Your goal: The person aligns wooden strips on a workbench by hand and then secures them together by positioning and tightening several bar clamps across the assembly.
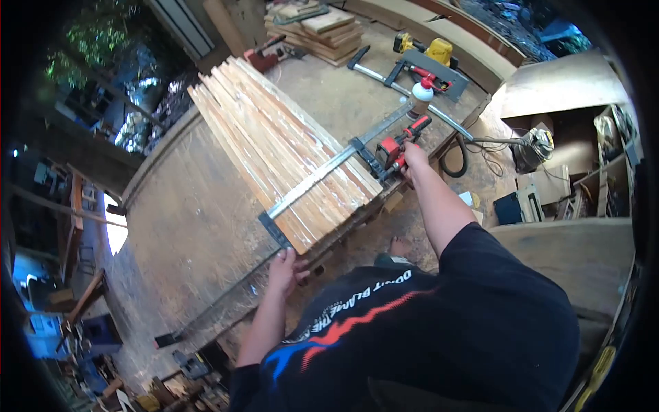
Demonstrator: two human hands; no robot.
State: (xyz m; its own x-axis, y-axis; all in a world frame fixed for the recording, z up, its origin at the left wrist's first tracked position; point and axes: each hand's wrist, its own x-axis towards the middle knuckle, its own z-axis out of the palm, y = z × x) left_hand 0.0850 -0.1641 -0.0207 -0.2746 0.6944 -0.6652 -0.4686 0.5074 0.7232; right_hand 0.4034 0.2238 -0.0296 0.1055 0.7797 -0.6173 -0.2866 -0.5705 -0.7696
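Several long wooden strips [264, 130] lie side by side on the workbench, with whitish smears along their seams. A bar clamp [322, 169] spans them near the close end, its dark fixed jaw at the left edge and its red-handled jaw at the right. My right hand [414, 159] is closed around the red and black handle at the clamp's right end. At the left jaw, my left hand [281, 273] is by the near corner of the strips, thumb up and fingers apart. Whether it presses on the wood or jaw is hard to see.
On the workbench [178, 226] stand a glue bottle with red cap [422, 91], a second bar clamp [446, 123], a yellow and black power tool [439, 53] and a stack of boards [322, 31]. Another bar clamp [213, 312] lies along the near left edge. A cable [494, 141] hangs off the right.
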